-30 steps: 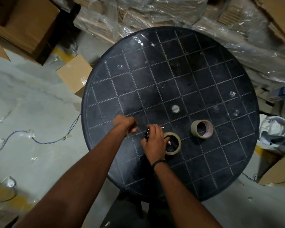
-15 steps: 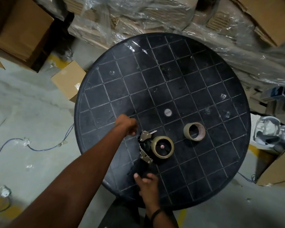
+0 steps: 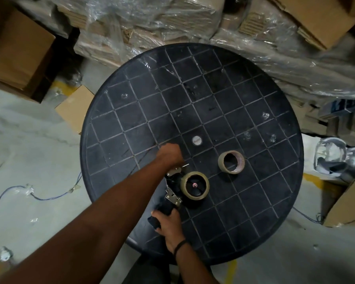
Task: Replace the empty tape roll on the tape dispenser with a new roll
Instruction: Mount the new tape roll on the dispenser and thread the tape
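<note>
- The tape dispenser [image 3: 179,191] lies on its side on the near half of the round dark worktop [image 3: 254,222], with a tape roll [image 3: 194,185] seated on its hub, the hub end facing up.
- The right hand [image 3: 168,220] grips the dispenser's dark handle at the near end, its fingers [image 3: 157,215] wrapped shut around it.
- The left hand [image 3: 170,155] is at the dispenser's far end, above the metal blade plate; it looks curled closed, but whether it pinches tape I cannot tell.
- The dispenser's long axis runs from the near handle away to the metal head, leaning slightly left.
- A second tape roll [image 3: 231,162] lies apart to the right of the dispenser, its open core facing up.
- The handle is close to the worktop's near edge; open grid surface lies beyond and to the right.
- Cardboard boxes [image 3: 19,50] wrapped in plastic crowd the far side.
</note>
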{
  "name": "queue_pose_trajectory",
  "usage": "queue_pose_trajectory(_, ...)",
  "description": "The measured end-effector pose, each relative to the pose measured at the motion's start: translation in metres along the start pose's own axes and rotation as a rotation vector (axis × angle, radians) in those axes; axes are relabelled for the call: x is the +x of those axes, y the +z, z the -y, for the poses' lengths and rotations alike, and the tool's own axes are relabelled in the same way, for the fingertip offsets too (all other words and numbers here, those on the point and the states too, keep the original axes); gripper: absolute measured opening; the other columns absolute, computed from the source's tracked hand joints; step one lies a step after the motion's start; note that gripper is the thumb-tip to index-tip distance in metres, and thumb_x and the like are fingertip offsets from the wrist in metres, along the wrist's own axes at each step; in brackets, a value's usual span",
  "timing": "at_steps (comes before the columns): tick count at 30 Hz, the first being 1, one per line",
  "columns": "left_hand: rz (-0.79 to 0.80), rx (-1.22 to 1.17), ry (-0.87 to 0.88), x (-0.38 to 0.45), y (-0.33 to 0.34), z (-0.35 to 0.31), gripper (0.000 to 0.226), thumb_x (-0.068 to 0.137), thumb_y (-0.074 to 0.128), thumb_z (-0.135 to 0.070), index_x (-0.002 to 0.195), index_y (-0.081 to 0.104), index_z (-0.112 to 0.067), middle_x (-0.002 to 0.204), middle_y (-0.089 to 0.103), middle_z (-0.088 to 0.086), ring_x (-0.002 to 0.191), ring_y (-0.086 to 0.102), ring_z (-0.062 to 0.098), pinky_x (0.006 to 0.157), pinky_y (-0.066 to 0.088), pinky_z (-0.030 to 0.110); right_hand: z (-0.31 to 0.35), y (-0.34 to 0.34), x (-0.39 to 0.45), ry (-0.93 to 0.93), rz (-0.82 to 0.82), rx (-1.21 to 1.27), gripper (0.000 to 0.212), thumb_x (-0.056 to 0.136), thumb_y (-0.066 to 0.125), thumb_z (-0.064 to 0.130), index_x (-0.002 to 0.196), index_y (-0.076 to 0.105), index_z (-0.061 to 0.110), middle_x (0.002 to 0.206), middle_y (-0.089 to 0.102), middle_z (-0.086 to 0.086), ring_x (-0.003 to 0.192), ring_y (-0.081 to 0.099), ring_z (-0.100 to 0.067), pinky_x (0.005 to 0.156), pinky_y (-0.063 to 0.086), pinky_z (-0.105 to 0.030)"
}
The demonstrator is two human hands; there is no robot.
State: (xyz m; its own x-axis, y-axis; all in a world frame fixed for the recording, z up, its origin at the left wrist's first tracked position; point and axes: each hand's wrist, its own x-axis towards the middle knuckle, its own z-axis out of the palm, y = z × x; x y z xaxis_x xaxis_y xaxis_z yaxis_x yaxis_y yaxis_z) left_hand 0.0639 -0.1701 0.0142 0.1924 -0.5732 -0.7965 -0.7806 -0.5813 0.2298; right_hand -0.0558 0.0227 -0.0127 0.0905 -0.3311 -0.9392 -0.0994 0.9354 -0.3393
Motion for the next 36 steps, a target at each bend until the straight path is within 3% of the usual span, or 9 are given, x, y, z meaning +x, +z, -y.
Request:
queue_pose_trajectory(4, -0.009, 0.045, 0.006, -0.007, -0.003, 0.004, 0.029, 0.094, 0.068, -0.032, 0.107, 0.072, -0.007, 0.112, 0.073, 0.014, 0.103, 0.069, 0.029, 0.081, 0.054, 0.034, 0.002, -0.031, -0.004, -0.178, -0.054, -0.090, 0.058, 0.078, 0.073, 0.000, 0.126, 0.056, 0.028, 0.118, 0.070, 0.004, 0.109, 0.068, -0.017, 0.088, 0.056, -0.030)
queue_pose_trajectory(8, 0.036, -0.456, -0.049, -0.021, -0.005, 0.021, 0.063, 0.101, 0.044, -0.058, 0.086, 0.071, -0.003, 0.091, 0.071, 0.019, 0.089, 0.071, 0.034, 0.082, 0.058, 0.035, 0.023, -0.063, -0.015, -0.337, -0.163, -0.433, 0.042, 0.082, 0.074, 0.007, 0.115, 0.056, 0.026, 0.103, 0.069, 0.010, 0.094, 0.068, -0.009, 0.081, 0.054, -0.023)
queue_pose_trajectory(14, -0.055, -0.907, -0.117, -0.055, -0.023, 0.039, 0.102, 0.056, 0.040, -0.107, 0.085, 0.064, -0.012, 0.060, 0.052, 0.002, 0.055, 0.049, 0.018, 0.062, 0.044, 0.029, 0.057, -0.073, -0.017, -0.641, -0.323, -0.898, 0.036, 0.084, 0.065, 0.002, 0.120, 0.061, 0.004, 0.117, 0.063, -0.012, 0.112, 0.060, -0.029, 0.097, 0.043, -0.029)
queue_pose_trajectory(16, 0.022, -1.041, -0.116, -0.065, -0.033, 0.050, 0.088, 0.065, 0.049, -0.099, 0.093, 0.063, -0.017, 0.060, 0.046, -0.002, 0.054, 0.041, 0.014, 0.056, 0.036, 0.027, 0.069, -0.069, -0.019, -0.685, -0.336, -0.967, 0.041, 0.084, 0.065, 0.002, 0.124, 0.061, 0.005, 0.122, 0.062, -0.014, 0.117, 0.059, -0.031, 0.100, 0.042, -0.032)
queue_pose_trajectory(19, 0.159, -1.011, -0.065, -0.063, -0.036, 0.071, 0.063, 0.076, 0.061, -0.084, 0.098, 0.067, -0.026, 0.091, 0.064, 0.000, 0.085, 0.058, 0.016, 0.079, 0.046, 0.031, 0.070, -0.061, -0.015, -0.635, -0.264, -1.033, 0.046, 0.086, 0.064, 0.011, 0.131, 0.059, 0.013, 0.125, 0.063, -0.010, 0.118, 0.059, -0.030, 0.098, 0.047, -0.037)
queue_pose_trajectory(23, 0.232, -1.019, -0.063, -0.037, -0.016, 0.101, 0.101, 0.065, 0.061, -0.093, 0.121, 0.073, -0.010, 0.101, 0.071, 0.006, 0.093, 0.063, 0.022, 0.095, 0.053, 0.038, 0.056, -0.047, -0.001, -0.516, -0.208, -0.994, 0.054, 0.086, 0.066, 0.022, 0.137, 0.053, 0.014, 0.128, 0.061, -0.012, 0.121, 0.058, -0.032, 0.099, 0.049, -0.041)
queue_pose_trajectory(28, -0.070, -1.128, -0.003, -0.029, 0.011, 0.110, 0.052, 0.100, 0.056, -0.054, 0.111, 0.074, -0.006, 0.096, 0.073, 0.011, 0.079, 0.066, 0.022, 0.076, 0.059, 0.036, 0.041, -0.029, 0.005, -0.411, -0.195, -0.845, 0.063, 0.086, 0.065, 0.008, 0.144, 0.043, 0.004, 0.135, 0.060, -0.016, 0.126, 0.056, -0.036, 0.108, 0.043, -0.038)
queue_pose_trajectory(32, -0.457, -0.551, 0.093, -0.048, 0.054, 0.142, 0.047, 0.101, 0.049, -0.025, 0.144, 0.056, -0.007, 0.142, 0.062, 0.019, 0.132, 0.058, 0.033, 0.112, 0.043, 0.037, 0.039, -0.026, 0.010, -0.368, -0.229, -0.879, 0.035, 0.087, 0.071, 0.023, 0.115, 0.064, 0.003, 0.115, 0.071, -0.017, 0.110, 0.066, -0.035, 0.092, 0.051, -0.036)
queue_pose_trajectory(36, -0.254, 0.045, 0.192, -0.064, 0.102, 0.166, 0.107, 0.092, 0.056, -0.065, 0.165, 0.001, -0.009, 0.173, -0.003, 0.006, 0.161, 0.000, 0.024, 0.130, 0.012, 0.047, 0.055, -0.025, 0.014, -0.266, -0.171, -0.890, 0.033, 0.082, 0.077, 0.036, 0.086, 0.074, 0.003, 0.083, 0.071, -0.010, 0.083, 0.067, -0.027, 0.071, 0.048, -0.030)
